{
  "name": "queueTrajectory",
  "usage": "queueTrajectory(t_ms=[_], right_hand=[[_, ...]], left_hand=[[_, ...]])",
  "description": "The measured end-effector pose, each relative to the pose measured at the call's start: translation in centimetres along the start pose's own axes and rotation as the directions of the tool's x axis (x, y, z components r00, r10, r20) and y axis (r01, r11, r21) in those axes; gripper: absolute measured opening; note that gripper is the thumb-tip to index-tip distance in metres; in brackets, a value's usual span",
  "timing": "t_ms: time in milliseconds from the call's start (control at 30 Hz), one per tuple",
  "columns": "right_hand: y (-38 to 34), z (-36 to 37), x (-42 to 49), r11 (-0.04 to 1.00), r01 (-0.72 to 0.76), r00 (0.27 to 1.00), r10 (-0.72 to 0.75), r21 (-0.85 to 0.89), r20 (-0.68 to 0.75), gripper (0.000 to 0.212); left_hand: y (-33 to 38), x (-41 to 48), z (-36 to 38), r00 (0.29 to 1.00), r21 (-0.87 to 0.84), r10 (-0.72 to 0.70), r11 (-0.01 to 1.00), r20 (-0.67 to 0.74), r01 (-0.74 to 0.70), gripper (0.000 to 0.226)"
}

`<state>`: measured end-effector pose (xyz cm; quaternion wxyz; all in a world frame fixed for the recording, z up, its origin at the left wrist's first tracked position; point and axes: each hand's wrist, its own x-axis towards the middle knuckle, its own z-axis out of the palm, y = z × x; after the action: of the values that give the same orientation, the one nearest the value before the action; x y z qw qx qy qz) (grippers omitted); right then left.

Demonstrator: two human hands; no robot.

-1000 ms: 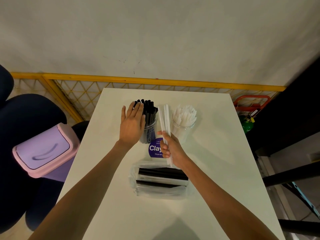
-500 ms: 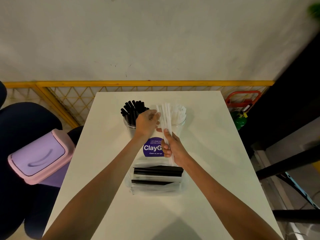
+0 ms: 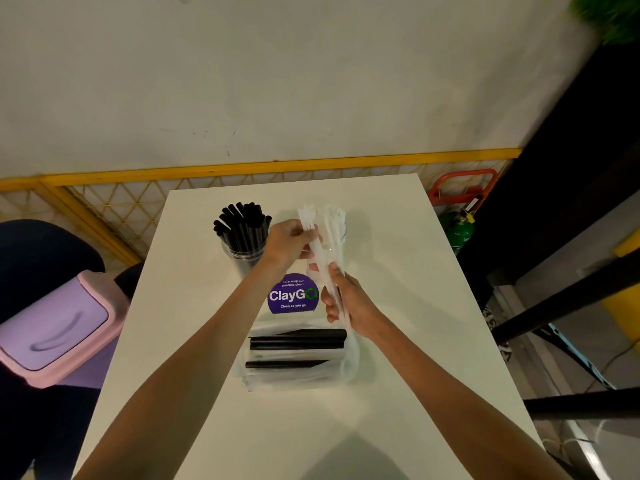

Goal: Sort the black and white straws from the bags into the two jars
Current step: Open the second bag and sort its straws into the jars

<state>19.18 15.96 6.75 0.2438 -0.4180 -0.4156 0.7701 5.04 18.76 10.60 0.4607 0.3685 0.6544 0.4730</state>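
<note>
white straws [image 3: 321, 259]: loose bundle held in the air over the worktop [image 3: 398, 306], long axis running near-right to far-left, far ends fanned out right in front of the white-straw jar [image 3: 342, 239]
right grip [image 3: 341, 299] wrapped round the near end, fingers curled, thumb on top
left grip [image 3: 291, 242] pinching the bundle near its far end, looks like it's squaring them up
jar sits just behind the far ends and slightly right, so I'd say next move is stand the bundle upright and feed it into the mouth, right grip carrying, left guiding
jar already holds plenty of white ones, so ends may snag
black-straw jar [image 3: 242, 259] just left of the left grip
bag [image 3: 301, 374] flat on the worktop nearer the person, black and white straws inside, so sorting isn't done
</note>
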Motion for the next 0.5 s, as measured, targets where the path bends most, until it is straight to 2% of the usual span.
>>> queueTrajectory(t_ms=[267, 500], right_hand=[[-0.3, -2.7, 0.0, 0.999, -0.023, 0.986, 0.027, 0.025, -0.163, 0.027], [-0.6, -4.5, 0.8, 1.0, 0.018, 0.98, -0.015, 0.013, -0.2, 0.033]], left_hand=[[2.6, 3.1, -1.3, 0.982, 0.035, 0.126, 0.992, -0.14, -0.122, 0.027], [3.1, 5.1, -0.2, 0.919, 0.117, 0.282, 0.959, -0.275, -0.259, 0.034]])
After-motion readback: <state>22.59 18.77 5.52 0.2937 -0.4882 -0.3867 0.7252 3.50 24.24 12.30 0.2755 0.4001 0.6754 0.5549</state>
